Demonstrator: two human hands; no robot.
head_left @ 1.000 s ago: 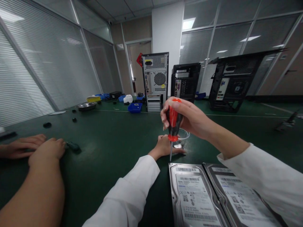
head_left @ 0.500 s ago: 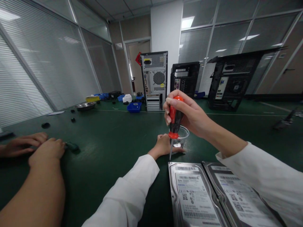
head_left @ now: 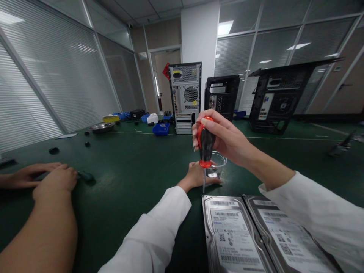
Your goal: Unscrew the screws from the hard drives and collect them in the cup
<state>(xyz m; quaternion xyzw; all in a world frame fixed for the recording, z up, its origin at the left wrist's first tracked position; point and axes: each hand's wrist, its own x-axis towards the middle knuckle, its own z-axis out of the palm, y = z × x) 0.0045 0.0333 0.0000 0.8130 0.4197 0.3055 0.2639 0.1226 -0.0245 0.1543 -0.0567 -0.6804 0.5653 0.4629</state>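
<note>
My right hand point(head_left: 227, 138) is closed round the red and black handle of a screwdriver point(head_left: 206, 146). The shaft points down, nearly upright, and its tip meets the top left corner of a silver hard drive point(head_left: 234, 229). A second hard drive point(head_left: 290, 231) lies beside it on the right, partly under my right sleeve. Behind the screwdriver, my left hand point(head_left: 196, 176) curls round a clear plastic cup point(head_left: 220, 163) resting on the table. Small shiny pieces show inside the cup; the screwdriver and fingers cover part of it.
At the left, another person's hands point(head_left: 55, 176) work close to a small dark green item point(head_left: 87, 177). Computer towers point(head_left: 186, 94) stand along the back of the green table point(head_left: 127, 163). A blue tray point(head_left: 161, 129) and a metal dish point(head_left: 102, 127) sit farther off.
The screwdriver has turned in my right hand and stands more upright, its handle shifted slightly left. My left hand and the hard drives stay in place.
</note>
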